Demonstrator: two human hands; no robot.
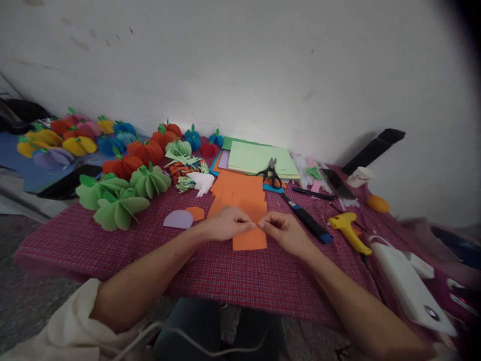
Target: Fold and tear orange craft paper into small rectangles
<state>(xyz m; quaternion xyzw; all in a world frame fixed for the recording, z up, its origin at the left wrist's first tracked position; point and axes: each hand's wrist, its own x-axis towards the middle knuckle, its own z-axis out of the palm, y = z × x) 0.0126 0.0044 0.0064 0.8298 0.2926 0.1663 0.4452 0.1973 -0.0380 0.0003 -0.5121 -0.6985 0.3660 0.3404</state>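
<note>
An orange paper piece lies on the red checked cloth in front of me. My left hand pinches its upper edge from the left, fingers closed. My right hand pinches the same edge from the right, fingertips almost touching the left ones. More orange sheets lie stacked just behind the hands. A purple half-round cutout and a small orange cutout rest to the left.
Black scissors lie on pale green sheets. A utility knife, a pen, a yellow glue gun and a white box sit on the right. Paper pumpkins in several colours fill the left.
</note>
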